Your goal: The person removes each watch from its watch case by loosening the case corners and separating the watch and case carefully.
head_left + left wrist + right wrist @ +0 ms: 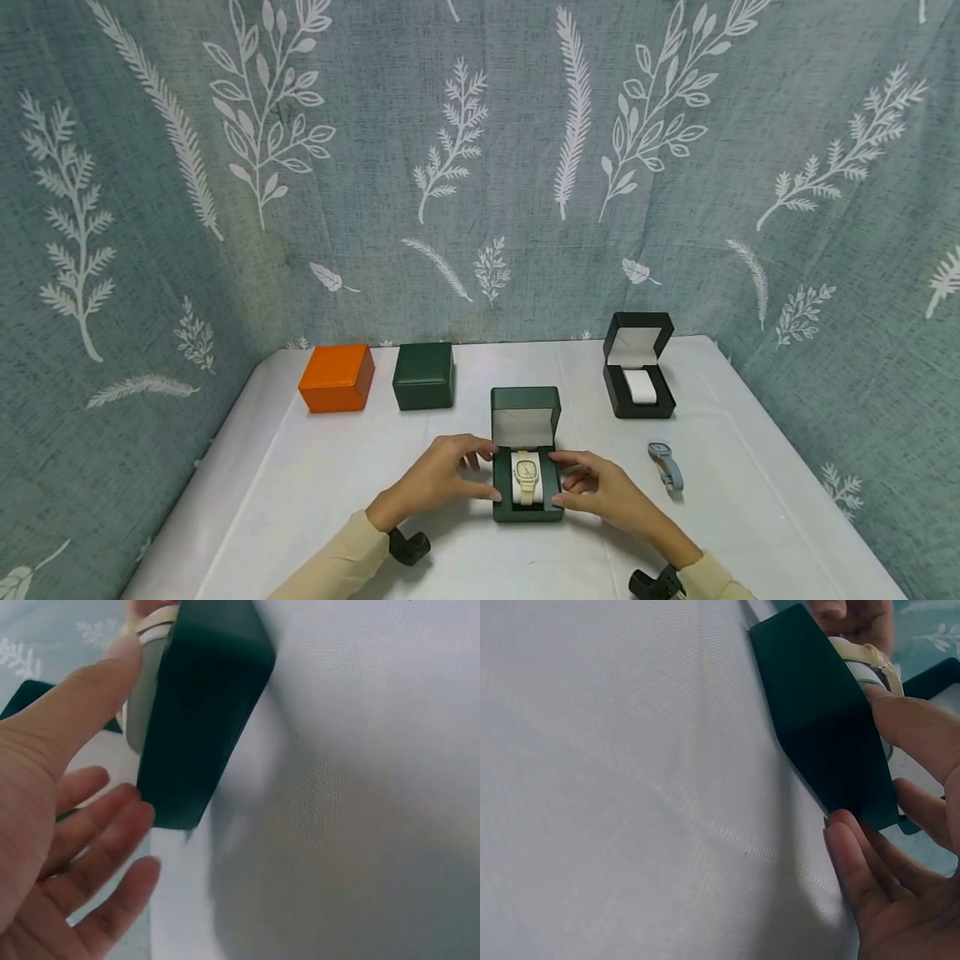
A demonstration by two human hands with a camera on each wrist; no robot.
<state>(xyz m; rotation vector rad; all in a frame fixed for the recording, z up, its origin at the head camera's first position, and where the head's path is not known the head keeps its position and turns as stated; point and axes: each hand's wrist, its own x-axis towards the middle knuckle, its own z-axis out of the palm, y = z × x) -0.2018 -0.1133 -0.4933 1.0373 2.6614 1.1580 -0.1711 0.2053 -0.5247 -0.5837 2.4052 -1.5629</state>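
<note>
Two hands frame an open green watch box (528,516), which stands on the white tablecloth (300,483) directly between them. On its left side, the left hand (442,475) spans the wall, thumb at the near corner and fingers toward the hinge end. Opposite it, the right hand (603,492) grips the other side, with its thumb over the rim in the right wrist view and fingertips against the outer wall. Each hand is narrowed onto the box rather than spread wide.

The box's long axis runs away from the person; its raised lid (523,427) stands at the far end, pale inner face toward the person. Inside, a cream-strapped wristwatch (527,471) circles a white cushion (537,497), dial up, strap running nearly along the box's length.

Apart from the right hand, to its right, lies a light-blue-strapped wristwatch (666,467), dial end farther off, strap slanting nearer and rightward. Beyond that watch stands an open black watch box (642,412) with its own white cushion. Farther back on the left are a closed orange box (336,378) and a closed green box (423,376), side by side and apart.
</note>
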